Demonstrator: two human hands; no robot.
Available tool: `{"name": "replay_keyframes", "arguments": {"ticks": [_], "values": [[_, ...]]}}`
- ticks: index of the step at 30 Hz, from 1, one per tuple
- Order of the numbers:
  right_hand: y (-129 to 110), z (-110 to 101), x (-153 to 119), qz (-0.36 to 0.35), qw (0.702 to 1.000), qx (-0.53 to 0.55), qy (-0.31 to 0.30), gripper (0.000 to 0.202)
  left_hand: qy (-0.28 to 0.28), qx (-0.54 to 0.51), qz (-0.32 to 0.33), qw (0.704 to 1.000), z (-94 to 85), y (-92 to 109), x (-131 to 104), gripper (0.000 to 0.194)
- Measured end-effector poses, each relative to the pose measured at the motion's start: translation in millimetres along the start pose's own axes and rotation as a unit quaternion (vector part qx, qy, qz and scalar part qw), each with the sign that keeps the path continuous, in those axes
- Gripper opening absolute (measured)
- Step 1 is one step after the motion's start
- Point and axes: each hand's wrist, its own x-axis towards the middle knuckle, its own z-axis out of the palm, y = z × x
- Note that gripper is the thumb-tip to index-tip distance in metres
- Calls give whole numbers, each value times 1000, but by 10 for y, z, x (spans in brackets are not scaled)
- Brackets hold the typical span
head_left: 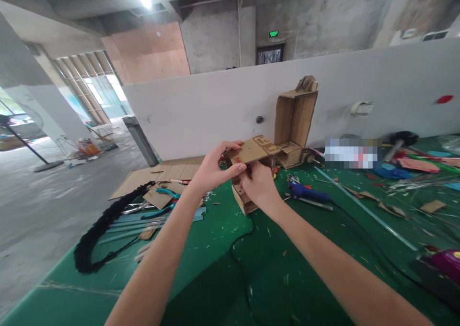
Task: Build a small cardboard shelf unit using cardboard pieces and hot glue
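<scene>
A small open-sided cardboard box stands on the green table at the middle of the view, a printed pattern on its top flap. My left hand grips the left end of that flap, thumb in front and fingers behind. My right hand reaches into the box's front opening with its fingers curled; what its fingertips hold, if anything, is hidden. Just behind and to the right stands a taller cardboard structure, with a round cardboard piece on its top.
A blue glue gun with a cable lies to the right. Teal pliers, blue strips and a black fuzzy cord lie left. A white partition runs behind the table. Scraps litter the right side.
</scene>
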Motion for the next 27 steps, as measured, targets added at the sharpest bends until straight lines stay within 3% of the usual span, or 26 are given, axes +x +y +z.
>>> {"name": "replay_keyframes", "arguments": {"ticks": [7,11,16,20,27], "values": [[-39,-18,-12,-12,1000,7,-4,19,26,-33,-27,999,-51,70,25,47],[-17,12,-2,9,1000,4,3,18,50,-71,-87,992,-29,46,70,61],[19,28,17,13,1000,12,11,19,30,-128,-125,983,-7,-3,111,72],[33,16,13,4,1000,12,11,20,36,-111,-122,986,-16,23,88,68],[6,-16,-32,-39,999,18,-7,25,-56,-35,-43,997,-98,100,29,51]]}}
